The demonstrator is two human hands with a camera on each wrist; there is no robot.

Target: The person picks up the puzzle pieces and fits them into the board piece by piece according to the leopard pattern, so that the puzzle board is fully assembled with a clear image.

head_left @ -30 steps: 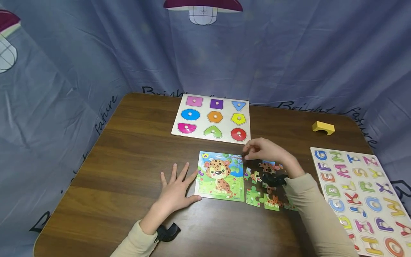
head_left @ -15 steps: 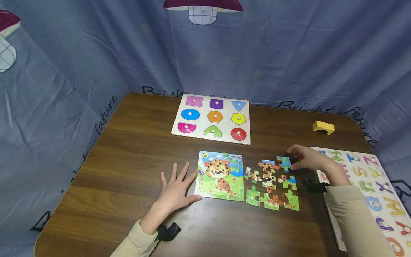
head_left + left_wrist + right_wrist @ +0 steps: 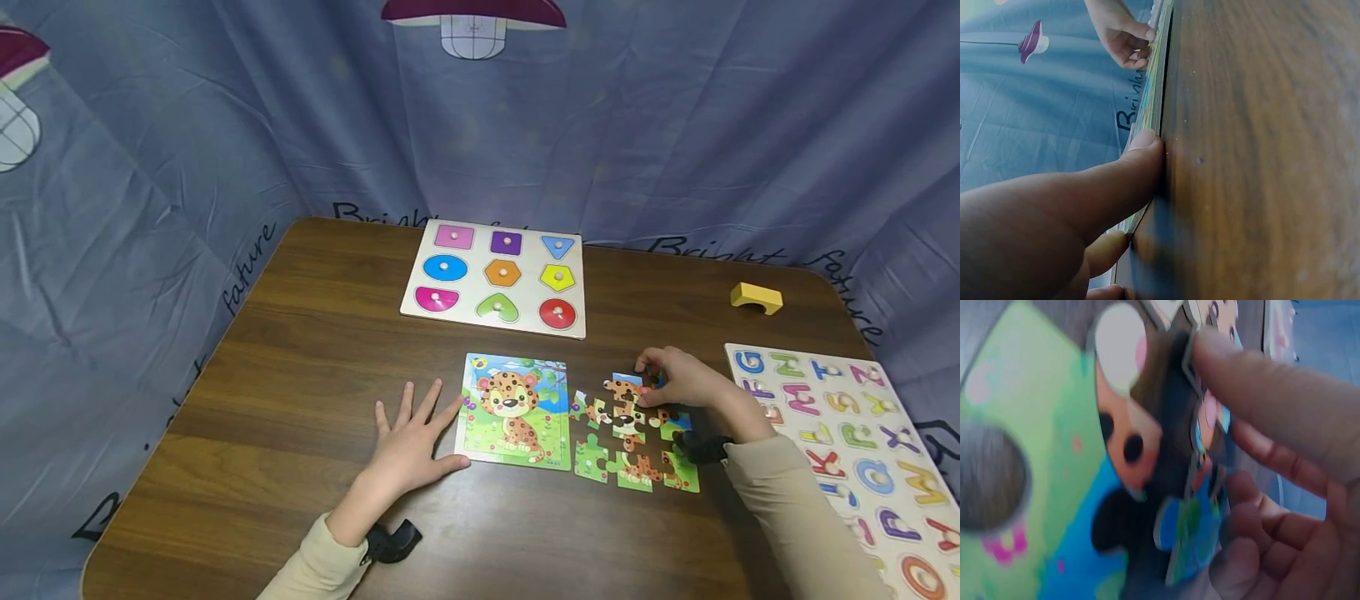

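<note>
My left hand (image 3: pixel 408 450) rests spread beside the leopard picture board (image 3: pixel 513 417), thumb and a finger at its left edge. In the left wrist view, the thumb (image 3: pixel 1141 147) lies along the board's thin edge. My right hand (image 3: pixel 686 379) is over the upper right of the loose jigsaw pieces, its thumb and fingers apart. The top ear piece (image 3: pixel 619 387) and the nose piece (image 3: pixel 628 423) lie by its fingertips. In the right wrist view, the fingers are beside a blue-green corner piece (image 3: pixel 1194 531); the hand covers most of it in the head view.
A shape knob puzzle (image 3: pixel 525 292) lies behind the picture board. To the right is an alphabet knob puzzle (image 3: pixel 851 417), partly under the right sleeve. A yellow arch block (image 3: pixel 756 297) stands at the back right. A curtain (image 3: pixel 637 125) hangs behind the table (image 3: pixel 285 375).
My right hand swings from the board's upper right corner to the right of the pieces, then back left over the upper pieces. The left hand stays still.
</note>
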